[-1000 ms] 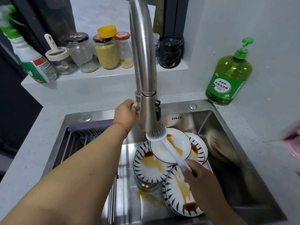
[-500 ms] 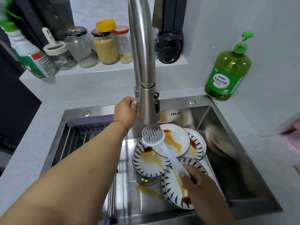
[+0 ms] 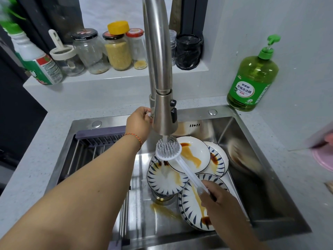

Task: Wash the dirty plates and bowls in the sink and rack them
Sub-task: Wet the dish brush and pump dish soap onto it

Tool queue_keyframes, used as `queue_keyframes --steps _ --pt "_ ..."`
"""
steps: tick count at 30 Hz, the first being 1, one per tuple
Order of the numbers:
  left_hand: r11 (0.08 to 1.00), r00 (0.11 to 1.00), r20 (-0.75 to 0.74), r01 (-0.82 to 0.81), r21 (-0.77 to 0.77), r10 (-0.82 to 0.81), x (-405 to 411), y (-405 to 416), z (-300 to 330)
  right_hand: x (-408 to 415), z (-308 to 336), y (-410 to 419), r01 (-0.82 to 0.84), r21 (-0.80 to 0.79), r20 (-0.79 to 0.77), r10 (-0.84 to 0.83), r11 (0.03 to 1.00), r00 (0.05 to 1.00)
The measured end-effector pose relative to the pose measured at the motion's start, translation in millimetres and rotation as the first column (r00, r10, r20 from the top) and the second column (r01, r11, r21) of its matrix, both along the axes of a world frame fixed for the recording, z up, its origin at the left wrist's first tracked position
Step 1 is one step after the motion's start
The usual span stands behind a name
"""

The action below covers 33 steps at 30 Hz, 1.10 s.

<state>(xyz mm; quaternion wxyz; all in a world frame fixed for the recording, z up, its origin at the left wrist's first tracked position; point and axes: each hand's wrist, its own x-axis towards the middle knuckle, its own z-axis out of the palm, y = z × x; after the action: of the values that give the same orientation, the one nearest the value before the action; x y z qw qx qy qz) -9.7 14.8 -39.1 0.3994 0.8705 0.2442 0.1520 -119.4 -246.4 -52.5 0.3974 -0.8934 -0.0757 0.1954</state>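
Dirty plates [image 3: 167, 179] are lying overlapped in the sink [image 3: 234, 134], smeared with brown sauce, none washed yet. The brush [image 3: 169, 147] is sitting bristles-up under the faucet [image 3: 162, 112], water running onto it and spilling onto the plate below. The right hand [image 3: 216, 197] is gripping the brush handle, fingers curled round its end. The left hand [image 3: 139, 121] is reaching to the lever behind the faucet; fingers are curled at it, exact grip hidden. Doing it well probably means keeping the flow moderate to avoid splashing, wetting the bristles fully, then scrubbing the top plate first. The soap bottle [image 3: 252, 78] is standing on the counter, well apart. The rack [image 3: 93, 150] is lying over the sink's left side.
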Motion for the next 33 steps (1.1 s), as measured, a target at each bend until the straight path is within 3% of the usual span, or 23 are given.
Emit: queue_keyframes --steps 6,11,16,18,20,23,26,29,33 --pt "1.000 1.000 0.008 0.008 0.002 -0.008 1 4 -2 2 2 1 0.015 -0.008 0.030 -0.014 1.000 0.999" --pt "0.994 0.998 -0.056 0.009 0.110 -0.002 5 5 16 6 5 1 0.036 -0.053 0.106 -0.030 0.998 0.994" --pt "0.995 0.995 0.012 -0.099 0.019 0.099 2 -5 29 14 9 -6 0.120 -0.156 0.226 -0.083 0.980 0.971" --pt "0.980 0.980 -0.002 -0.200 -0.013 0.200 -9 -10 9 22 10 -16 0.106 -0.264 0.146 -0.069 0.959 0.987" --pt "0.971 0.965 -0.113 -0.238 -0.011 0.236 -27 -26 -22 31 11 -29 0.133 -0.258 0.040 -0.127 0.957 0.991" --pt "0.997 0.975 -0.219 -0.003 0.077 0.020 -35 -81 -49 49 18 -57 0.276 -0.107 -0.027 -0.281 0.955 0.959" --pt "0.962 0.971 -0.071 0.236 0.139 -0.228 -2 -138 -36 74 31 -83 0.284 -0.011 -0.015 -0.284 0.959 0.959" --pt "0.903 0.894 0.158 0.391 0.180 -0.419 59 -177 16 107 48 -96 0.360 0.165 -0.012 -0.363 0.918 0.932" --pt "0.879 0.828 0.397 0.466 -0.098 -0.395 146 -213 107 164 63 -97 0.459 0.419 -0.114 -0.456 0.784 0.883"
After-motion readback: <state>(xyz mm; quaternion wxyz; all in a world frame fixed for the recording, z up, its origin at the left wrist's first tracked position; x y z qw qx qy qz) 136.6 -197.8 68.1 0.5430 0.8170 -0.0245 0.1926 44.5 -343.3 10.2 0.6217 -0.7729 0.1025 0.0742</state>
